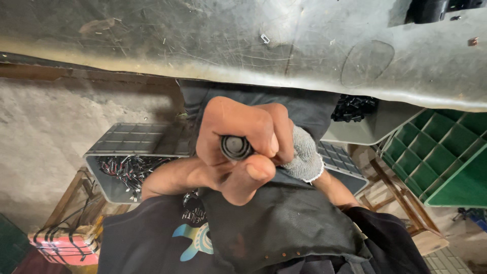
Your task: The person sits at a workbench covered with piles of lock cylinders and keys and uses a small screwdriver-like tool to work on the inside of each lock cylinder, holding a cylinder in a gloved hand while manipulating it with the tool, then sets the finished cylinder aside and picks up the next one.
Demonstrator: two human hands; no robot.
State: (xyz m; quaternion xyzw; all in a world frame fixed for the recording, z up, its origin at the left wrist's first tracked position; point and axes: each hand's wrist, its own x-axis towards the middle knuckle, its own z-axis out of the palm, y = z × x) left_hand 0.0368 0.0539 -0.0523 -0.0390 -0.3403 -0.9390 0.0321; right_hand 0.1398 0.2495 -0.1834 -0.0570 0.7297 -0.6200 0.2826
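Largest first: scuffed grey desk (152,35) across the whole top of the view, surface scratched and dusty, edge worn pale. Below it, bare concrete floor (45,132) on the left. Green gridded crate (446,152) at right, tilted on a wooden stand (401,203). Grey plastic bin (132,152) at left, gridded rim, filled with a tangle of red, white and black wired parts. Second grey tray (375,124) at upper right, black small parts piled in it. Red bundle (66,246) strapped with black bands at lower left.

Dark cloth (284,218) draped over the lap, directly under both hands.

Left hand (238,147), bare, seen centre frame: fingers (264,132) curled tight, thumb pressed up from below, closed around a black round part (236,147). Right hand (304,155) in a grey knit glove, tucked just behind the left hand and touching it; fingers hidden, grip not determinable.

Black round part: small, cylindrical, end face turned toward the camera, concentric rings visible on that face, slight sheen. Held between left thumb and forefinger, above the cloth, below the desk edge. Rest of its body hidden inside the grip.
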